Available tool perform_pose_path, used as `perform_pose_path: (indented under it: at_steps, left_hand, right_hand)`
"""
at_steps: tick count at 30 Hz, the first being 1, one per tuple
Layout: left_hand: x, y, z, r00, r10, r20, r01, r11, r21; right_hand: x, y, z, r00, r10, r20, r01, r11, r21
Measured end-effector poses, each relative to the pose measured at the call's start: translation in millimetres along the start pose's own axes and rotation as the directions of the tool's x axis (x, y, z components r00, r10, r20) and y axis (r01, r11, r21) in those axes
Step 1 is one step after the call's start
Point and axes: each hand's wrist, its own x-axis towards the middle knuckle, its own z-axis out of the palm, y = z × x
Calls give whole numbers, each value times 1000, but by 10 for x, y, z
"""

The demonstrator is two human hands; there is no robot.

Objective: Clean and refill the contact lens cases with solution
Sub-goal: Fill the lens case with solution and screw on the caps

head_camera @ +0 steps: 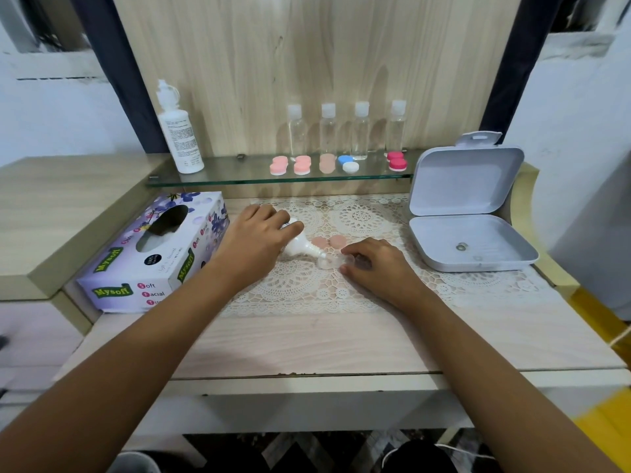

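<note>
**Bottle tipped nozzle-down over an open lens case**

Fingers of the left hand curl round a white bottle at frame centre. Its long axis slants from upper left to lower right, with the nozzle down on the clear lens case. The right hand seems to pinch that case between thumb and curled fingertips, though it is blurred. Two peach caps lie just behind. The tissue box at left reads "Mysoft" and "Soft Facial"

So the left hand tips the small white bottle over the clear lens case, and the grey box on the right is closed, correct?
No, the head view shows the grey box open, its lid standing up. Otherwise right: the left hand tips the small white bottle over the clear lens case.
</note>
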Motion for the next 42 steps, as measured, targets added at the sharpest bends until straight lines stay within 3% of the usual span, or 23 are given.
perform_pose_path:
  at_steps: [13, 42]
  left_hand:
    - [-9, 35, -42, 998, -59, 1, 59, 997, -55]
    - [178, 212, -6, 998, 7, -57, -12, 996, -84]
  right_hand:
    - [-13, -2, 5, 1000, 7, -5, -7, 1000, 9]
    - [-35, -82, -75, 999, 39, 16, -40, 993, 108]
